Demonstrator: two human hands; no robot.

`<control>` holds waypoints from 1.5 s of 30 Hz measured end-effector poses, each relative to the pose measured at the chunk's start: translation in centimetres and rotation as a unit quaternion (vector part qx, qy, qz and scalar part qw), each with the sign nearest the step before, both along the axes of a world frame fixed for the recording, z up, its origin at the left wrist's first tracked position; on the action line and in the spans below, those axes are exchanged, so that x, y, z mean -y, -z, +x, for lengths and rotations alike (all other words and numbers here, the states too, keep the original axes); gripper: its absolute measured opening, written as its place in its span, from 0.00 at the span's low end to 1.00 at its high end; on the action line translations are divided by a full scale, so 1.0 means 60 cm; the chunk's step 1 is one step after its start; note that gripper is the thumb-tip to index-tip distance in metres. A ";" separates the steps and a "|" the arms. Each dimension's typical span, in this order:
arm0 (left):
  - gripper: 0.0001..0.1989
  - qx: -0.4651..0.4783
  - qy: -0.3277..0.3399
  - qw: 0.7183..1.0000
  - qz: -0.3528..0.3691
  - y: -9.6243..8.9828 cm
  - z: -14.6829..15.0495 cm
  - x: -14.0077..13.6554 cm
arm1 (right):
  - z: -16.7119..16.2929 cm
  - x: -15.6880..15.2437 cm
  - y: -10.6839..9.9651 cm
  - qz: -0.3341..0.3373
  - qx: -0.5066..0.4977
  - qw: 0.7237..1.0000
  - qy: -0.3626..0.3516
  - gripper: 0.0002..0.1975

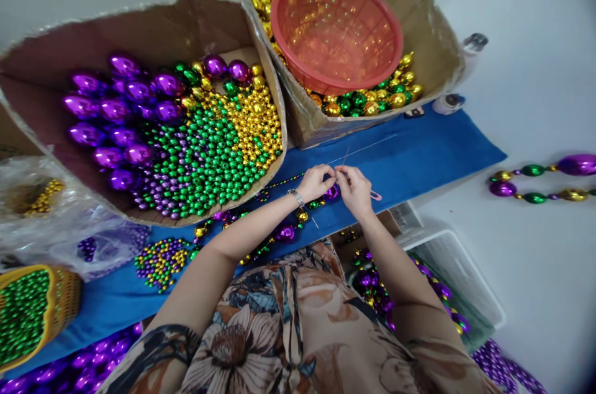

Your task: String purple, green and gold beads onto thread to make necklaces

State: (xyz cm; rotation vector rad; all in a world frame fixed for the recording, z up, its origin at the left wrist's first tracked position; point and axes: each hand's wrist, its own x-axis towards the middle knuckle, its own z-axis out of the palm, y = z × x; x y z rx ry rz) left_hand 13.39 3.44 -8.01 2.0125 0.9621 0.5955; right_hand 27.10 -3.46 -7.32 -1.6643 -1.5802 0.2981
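My left hand (316, 184) and my right hand (354, 192) meet above the blue cloth, fingertips pinched close together. A thin pale thread (365, 147) runs from between them toward the upper right. The exact grip at the fingertips is too small to make out. A pink loop handle (376, 196) shows beside my right hand; whether it is held or lies on the cloth I cannot tell. Under my wrists lies a bead strand with a large purple bead (285, 232) and gold and green ones. A fine strand of small beads (284, 181) leads toward my left hand.
A cardboard box (279, 161) of purple, green and gold beads stands at left. Behind it, another box (307, 127) holds a red basket (336, 80). A yellow basket (69, 295) of green beads sits lower left. A white crate (479, 282) with bead strands is below right.
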 end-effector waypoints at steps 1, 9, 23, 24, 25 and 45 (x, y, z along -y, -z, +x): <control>0.02 0.006 0.003 1.000 -0.002 -0.001 0.000 0.001 | 0.000 -0.001 -0.002 0.008 0.004 1.000 0.014 0.13; 0.01 0.049 0.060 0.997 -0.009 -0.004 0.005 0.006 | 0.007 -0.013 -0.040 0.006 -0.035 0.999 0.032 0.16; 0.08 0.053 0.096 0.994 0.012 -0.010 0.000 0.015 | -0.021 0.001 -0.062 -0.034 -0.361 0.931 0.034 0.18; 0.10 0.050 0.110 0.993 0.009 -0.012 0.000 0.018 | -0.022 0.004 -0.072 -0.026 -0.378 0.925 0.034 0.17; 0.13 0.045 0.123 0.991 0.003 -0.013 0.000 0.020 | -0.023 0.005 -0.082 -0.018 -0.395 0.918 0.035 0.17; 0.30 0.103 0.099 0.985 -0.095 -0.146 -0.008 0.006 | 0.080 -0.085 -0.182 0.146 -0.492 0.850 0.117 0.12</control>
